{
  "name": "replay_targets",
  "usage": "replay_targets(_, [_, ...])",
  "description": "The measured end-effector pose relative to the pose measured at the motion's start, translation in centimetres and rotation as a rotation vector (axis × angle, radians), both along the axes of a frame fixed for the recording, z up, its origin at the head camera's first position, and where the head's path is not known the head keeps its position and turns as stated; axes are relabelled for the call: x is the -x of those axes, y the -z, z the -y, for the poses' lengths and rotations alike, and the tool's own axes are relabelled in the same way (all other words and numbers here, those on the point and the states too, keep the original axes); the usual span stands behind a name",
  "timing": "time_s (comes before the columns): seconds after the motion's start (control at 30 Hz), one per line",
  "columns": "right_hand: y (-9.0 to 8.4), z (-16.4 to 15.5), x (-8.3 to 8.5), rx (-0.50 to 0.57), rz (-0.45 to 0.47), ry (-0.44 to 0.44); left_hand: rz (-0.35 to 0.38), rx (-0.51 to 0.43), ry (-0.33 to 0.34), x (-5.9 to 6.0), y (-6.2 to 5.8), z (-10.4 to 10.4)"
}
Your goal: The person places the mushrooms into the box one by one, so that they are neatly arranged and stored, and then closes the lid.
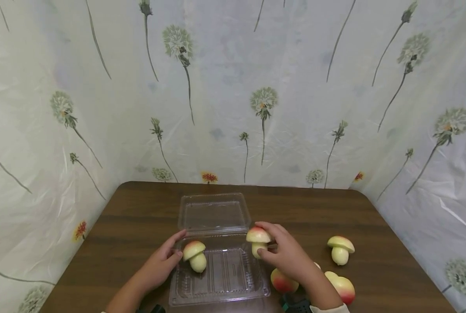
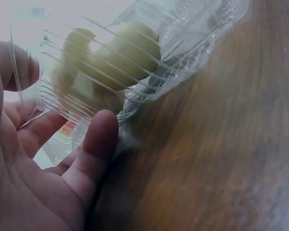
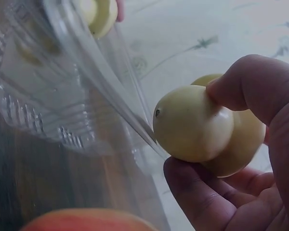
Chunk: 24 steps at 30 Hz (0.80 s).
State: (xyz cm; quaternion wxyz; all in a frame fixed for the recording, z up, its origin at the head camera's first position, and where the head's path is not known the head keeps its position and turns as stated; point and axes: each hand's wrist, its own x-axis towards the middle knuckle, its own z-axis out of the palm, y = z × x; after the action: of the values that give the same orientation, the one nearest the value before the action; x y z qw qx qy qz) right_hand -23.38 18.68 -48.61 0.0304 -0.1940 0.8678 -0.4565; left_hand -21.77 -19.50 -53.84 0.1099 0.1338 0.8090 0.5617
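A clear plastic clamshell box (image 1: 219, 298) lies open on the brown table (image 1: 139, 217), its lid (image 1: 214, 214) folded back. One toy mushroom (image 1: 194, 255) with a yellow-red cap stands in the tray's left end. My left hand (image 1: 176, 248) rests with relaxed fingers against the tray's left wall, right beside that mushroom. The left wrist view shows this mushroom (image 2: 120, 57) through the ribbed plastic (image 2: 192, 48), with my left hand (image 2: 62, 101) outside the wall. My right hand (image 1: 265, 243) pinches a second mushroom (image 1: 258, 240) above the tray's right rim. Up close, thumb and fingers (image 3: 192, 192) clamp its stem and cap (image 3: 197, 125).
Three more toy mushrooms lie on the table right of the box: one upright (image 1: 340, 249), one reddish (image 1: 283, 282) under my right wrist, one (image 1: 342, 288) near the front edge. A flowered plastic sheet (image 1: 233, 108) walls in the table on three sides.
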Motion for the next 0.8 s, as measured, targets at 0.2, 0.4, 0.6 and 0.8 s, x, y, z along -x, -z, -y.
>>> replay_targets(0.2, [0.0,0.6,-0.2,0.008,-0.005,-0.003,0.006,-0.005,-0.006,-0.1,0.0,-0.1])
replay_targets(0.4, [-0.3,1.0,-0.4,0.006,0.0,-0.013,-0.006,0.006,-0.009,-0.2,0.0,-0.2])
replay_targets(0.6, [-0.4,1.5,-0.5,0.022,-0.002,-0.02,-0.018,0.002,-0.008,-0.2,0.2,-0.2])
replay_targets(0.8, [-0.3,1.8,-0.6,0.029,-0.002,-0.022,-0.019,0.004,-0.012,-0.1,0.2,-0.2])
